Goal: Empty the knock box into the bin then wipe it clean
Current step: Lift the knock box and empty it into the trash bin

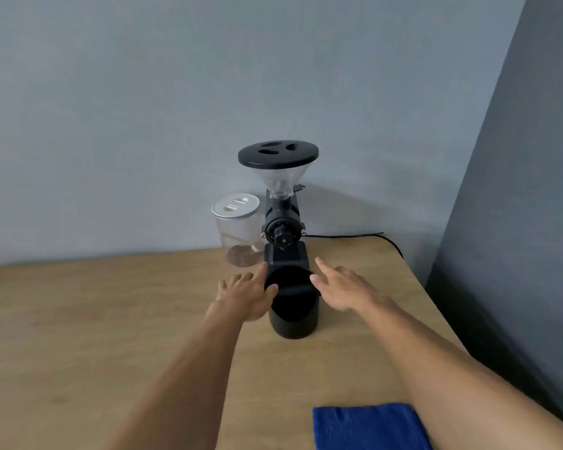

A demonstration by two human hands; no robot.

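A black round knock box (294,315) stands on the wooden table in front of a coffee grinder. My left hand (244,292) is at its left side, fingers spread, the thumb touching the rim. My right hand (342,285) is at its right side, fingers apart, fingertips close to the rim. Neither hand has closed around it. A folded blue cloth (368,427) lies at the table's near edge, under my right forearm. No bin is in view.
A black coffee grinder (283,228) with a clear hopper and black lid stands just behind the knock box. A clear jar with a white lid (238,228) is to its left. A black cable (371,237) runs right. The table's (111,319) right edge meets a grey wall.
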